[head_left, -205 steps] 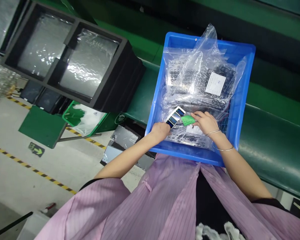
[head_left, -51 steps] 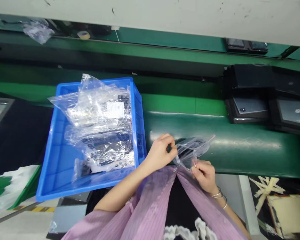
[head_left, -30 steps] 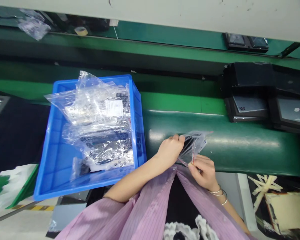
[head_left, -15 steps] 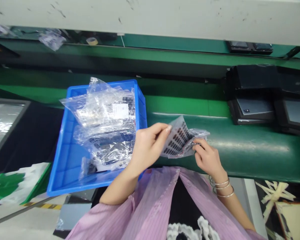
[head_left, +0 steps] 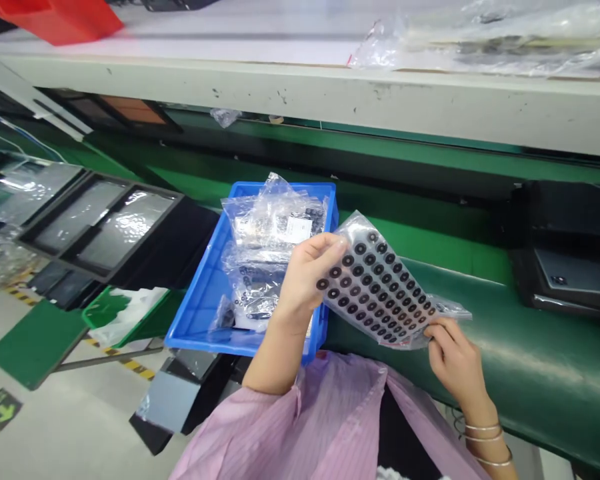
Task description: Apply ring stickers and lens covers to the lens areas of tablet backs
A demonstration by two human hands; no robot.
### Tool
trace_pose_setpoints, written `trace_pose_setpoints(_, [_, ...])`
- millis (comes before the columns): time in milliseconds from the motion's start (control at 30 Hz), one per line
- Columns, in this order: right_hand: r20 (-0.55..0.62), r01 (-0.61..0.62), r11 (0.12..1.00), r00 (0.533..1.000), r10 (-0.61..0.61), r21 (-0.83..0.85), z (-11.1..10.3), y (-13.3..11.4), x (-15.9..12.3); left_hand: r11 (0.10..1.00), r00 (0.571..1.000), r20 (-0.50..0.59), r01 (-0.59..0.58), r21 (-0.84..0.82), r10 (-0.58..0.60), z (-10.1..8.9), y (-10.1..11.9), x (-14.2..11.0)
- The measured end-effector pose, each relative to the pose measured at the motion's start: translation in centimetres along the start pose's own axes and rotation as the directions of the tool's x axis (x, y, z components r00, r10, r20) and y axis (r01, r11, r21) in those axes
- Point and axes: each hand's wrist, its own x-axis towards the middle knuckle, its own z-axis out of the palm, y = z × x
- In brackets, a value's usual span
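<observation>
A clear sheet of small black rings (head_left: 377, 287) is held up in front of me over the green conveyor belt (head_left: 530, 360). My left hand (head_left: 307, 277) pinches its upper left edge, fingers closed on it. My right hand (head_left: 455, 357) grips the clear plastic bag (head_left: 443, 313) at the sheet's lower right end. The sheet is mostly out of the bag. To the left, a blue bin (head_left: 200, 313) holds several more clear bags of black rings (head_left: 270, 247).
Black trays with wrapped panels (head_left: 105, 223) stand left of the bin. Dark devices in black trays (head_left: 565, 273) lie on the belt at the right. A white shelf (head_left: 330, 87) runs above, bearing a red bin (head_left: 60, 20) and plastic bags (head_left: 480, 33). Floor with green mats lies at lower left.
The sheet of black rings has come further out of the bag and is raised and spread between both hands. The camera has tilted up, showing the shelf above.
</observation>
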Motion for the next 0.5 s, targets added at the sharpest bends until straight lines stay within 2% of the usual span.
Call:
trace_pose_setpoints(67, [-0.017, -0.004, 0.999, 1.0, 0.005, 0.043, 0.1, 0.1, 0.0, 0.997, 0.995, -0.084, -0.053, 0.055, 0.057, -0.1, 0.2, -0.2])
trace_pose_setpoints(100, [-0.029, -0.005, 0.997, 1.0, 0.007, 0.079, 0.1, 0.1, 0.0, 0.986, 0.982, -0.145, -0.108, 0.124, 0.125, -0.1, 0.4, -0.3])
trace_pose_setpoints(133, [-0.045, -0.004, 0.993, 0.999, 0.01, 0.122, 0.1, 0.1, 0.0, 0.958, 0.95, -0.212, -0.181, 0.224, 0.229, 0.0, 0.6, -0.5])
trace_pose_setpoints(167, [-0.063, -0.004, 0.987, 0.998, 0.015, 0.163, 0.1, 0.1, 0.1, 0.901, 0.89, -0.277, -0.26, 0.346, 0.363, 0.0, 1.0, -0.7])
trace_pose_setpoints(233, [-0.112, -0.008, 0.975, 0.993, 0.034, 0.22, 0.0, -0.1, 0.3, 0.731, 0.711, -0.339, -0.356, 0.582, 0.616, 0.2, 1.8, -1.0])
trace_pose_setpoints(267, [-0.142, -0.011, 0.972, 0.989, 0.046, 0.236, -0.1, -0.4, 0.6, 0.658, 0.634, -0.34, -0.368, 0.657, 0.695, 0.2, 2.2, -1.1])
trace_pose_setpoints(300, [-0.17, -0.013, 0.967, 0.984, 0.058, 0.253, -0.3, -0.9, 1.0, 0.615, 0.593, -0.335, -0.365, 0.699, 0.732, 0.3, 2.4, -1.1])
trace_pose_setpoints(333, [-0.193, -0.008, 0.962, 0.979, 0.063, 0.274, -0.5, -1.5, 1.5, 0.606, 0.594, -0.327, -0.357, 0.711, 0.735, 0.5, 2.6, -1.0])
trace_pose_setpoints(367, [-0.21, 0.008, 0.954, 0.976, 0.058, 0.3, -0.7, -2.3, 2.3, 0.622, 0.627, -0.317, -0.351, 0.7, 0.711, 0.6, 2.7, -0.9])
trace_pose_setpoints(433, [-0.223, 0.075, 0.937, 0.975, 0.003, 0.341, -1.3, -4.4, 4.3, 0.68, 0.716, -0.288, -0.343, 0.648, 0.636, 1.1, 2.5, -0.8])
trace_pose_setpoints(500, [-0.234, 0.165, 0.937, 0.968, -0.093, 0.308, -1.8, -6.7, 6.7, 0.739, 0.799, -0.238, -0.338, 0.583, 0.553, 1.7, 2.3, -0.8])
